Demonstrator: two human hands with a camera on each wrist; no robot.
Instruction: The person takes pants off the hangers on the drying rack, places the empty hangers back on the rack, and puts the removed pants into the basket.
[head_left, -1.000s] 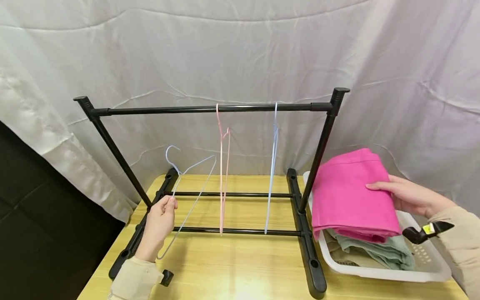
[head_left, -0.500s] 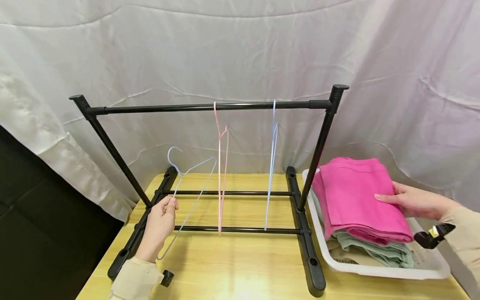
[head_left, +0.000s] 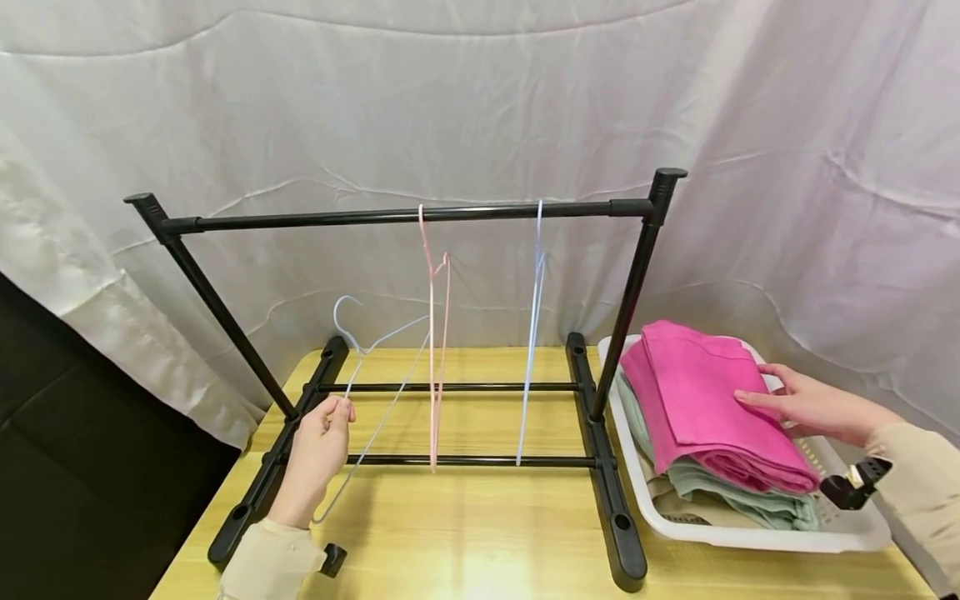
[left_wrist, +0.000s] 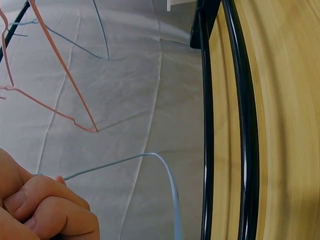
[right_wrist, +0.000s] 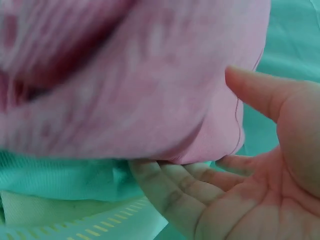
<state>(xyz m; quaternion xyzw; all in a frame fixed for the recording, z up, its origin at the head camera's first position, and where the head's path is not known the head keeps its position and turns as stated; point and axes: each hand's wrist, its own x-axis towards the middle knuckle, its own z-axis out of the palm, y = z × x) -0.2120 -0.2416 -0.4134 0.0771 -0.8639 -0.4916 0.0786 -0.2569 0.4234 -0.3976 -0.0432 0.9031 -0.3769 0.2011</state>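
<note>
My left hand (head_left: 322, 437) grips a light blue wire clothes hanger (head_left: 396, 333) by its side, with the hook upward, left of the rack's middle. The left wrist view has the curled fingers (left_wrist: 60, 210) at the hanger wire (left_wrist: 172, 192). On the right, a folded pink garment (head_left: 727, 404) lies on the pile in a white basket (head_left: 780, 542). My right hand (head_left: 817, 404) holds the garment's right edge, thumb on top. In the right wrist view the fingers (right_wrist: 175, 192) reach under the garment (right_wrist: 150, 100); their tips are hidden.
A black clothes rack (head_left: 375, 218) stands on the wooden table (head_left: 450, 533). A pink hanger (head_left: 432, 350) and a blue hanger (head_left: 534, 333) hang from its bar. Green folded cloth (head_left: 772, 500) lies in the basket under the pink garment. A pale curtain (head_left: 480, 100) is behind.
The pink garment has come down and right onto the pile in the basket, with my right hand at its edge. My left hand and its hanger have hardly moved. The view has shifted slightly.
</note>
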